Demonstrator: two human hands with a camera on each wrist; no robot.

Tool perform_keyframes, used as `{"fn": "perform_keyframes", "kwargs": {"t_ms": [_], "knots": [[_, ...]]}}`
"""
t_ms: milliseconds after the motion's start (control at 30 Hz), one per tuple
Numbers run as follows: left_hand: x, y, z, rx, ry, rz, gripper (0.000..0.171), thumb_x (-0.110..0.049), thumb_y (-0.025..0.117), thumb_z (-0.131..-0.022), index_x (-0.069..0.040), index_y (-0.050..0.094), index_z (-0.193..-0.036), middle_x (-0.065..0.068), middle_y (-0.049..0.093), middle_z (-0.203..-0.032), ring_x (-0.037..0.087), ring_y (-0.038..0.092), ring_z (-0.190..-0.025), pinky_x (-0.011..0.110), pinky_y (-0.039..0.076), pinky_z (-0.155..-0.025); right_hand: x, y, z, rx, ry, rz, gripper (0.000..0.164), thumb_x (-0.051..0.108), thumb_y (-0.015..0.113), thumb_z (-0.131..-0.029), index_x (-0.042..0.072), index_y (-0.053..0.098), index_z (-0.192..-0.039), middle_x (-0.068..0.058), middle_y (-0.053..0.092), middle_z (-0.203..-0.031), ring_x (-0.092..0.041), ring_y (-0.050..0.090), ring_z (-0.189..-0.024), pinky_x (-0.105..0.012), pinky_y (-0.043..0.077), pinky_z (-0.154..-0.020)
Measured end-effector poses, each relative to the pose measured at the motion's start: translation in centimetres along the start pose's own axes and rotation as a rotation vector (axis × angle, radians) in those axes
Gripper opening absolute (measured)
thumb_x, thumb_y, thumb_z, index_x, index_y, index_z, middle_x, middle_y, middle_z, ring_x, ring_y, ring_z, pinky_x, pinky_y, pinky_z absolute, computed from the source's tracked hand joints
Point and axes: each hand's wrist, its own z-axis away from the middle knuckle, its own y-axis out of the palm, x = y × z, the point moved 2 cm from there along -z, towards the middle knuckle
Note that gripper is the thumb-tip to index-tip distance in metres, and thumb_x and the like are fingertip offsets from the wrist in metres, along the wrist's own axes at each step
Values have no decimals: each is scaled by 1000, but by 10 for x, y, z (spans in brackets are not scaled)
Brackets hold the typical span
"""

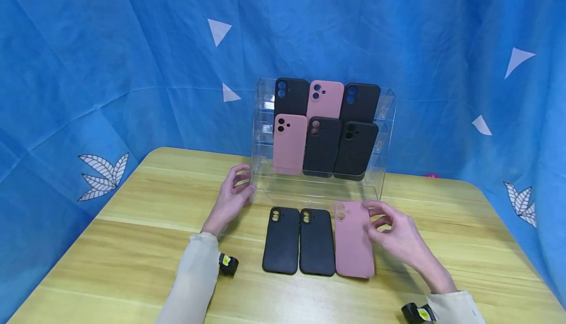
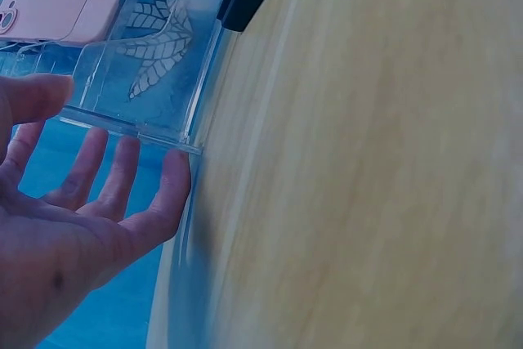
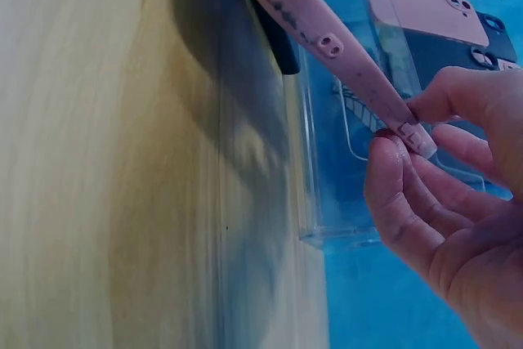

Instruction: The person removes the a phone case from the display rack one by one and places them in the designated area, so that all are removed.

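Note:
In the head view, my right hand (image 1: 395, 230) pinches the right edge of a pink phone case (image 1: 353, 245) near its upper corner. The right wrist view shows this pink case (image 3: 327, 42) edge-on, tilted up from the table, between thumb and fingers. Left of it, two black phone cases (image 1: 281, 240) (image 1: 316, 242) lie side by side. My left hand (image 1: 232, 194) is at the left side of a clear acrylic rack (image 1: 283, 189). In the left wrist view its spread fingertips (image 2: 174, 171) touch the rack's edge.
Upright in the rack stand two rows of cases: black (image 1: 294, 97), pink (image 1: 329, 95) and black (image 1: 364, 100) above; pink (image 1: 289, 145), black (image 1: 322, 147) and black (image 1: 355, 149) below. A blue patterned curtain (image 1: 177, 59) hangs behind the wooden table (image 1: 177, 186).

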Motion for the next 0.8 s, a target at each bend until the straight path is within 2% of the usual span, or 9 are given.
{"fn": "perform_keyframes", "kwargs": {"t_ms": [200,500,800], "knots": [[-1,1,0,5,1,0,48,-8,59,-102,-20,43,-146,16,49,-148,38,53,-138,44,58,-88,-3,1,0,15,17,27,46,-1,71,-88,11,65,-132,-17,71,-117,-6,69,-82,-24,55,-57],[-2,0,0,8,-8,5,49,-8,59,-102,-21,42,-146,16,49,-148,38,52,-138,42,58,-87,-6,6,-3,66,80,66,44,4,72,-89,8,65,-132,-17,71,-117,-16,73,-87,-25,53,-54],[-1,0,0,6,-8,5,49,-8,59,-102,-20,42,-146,16,49,-148,39,52,-139,42,58,-87,-10,15,-7,123,141,-3,46,3,69,-90,3,63,-135,-22,70,-121,-20,73,-89,-25,59,-58]]}}
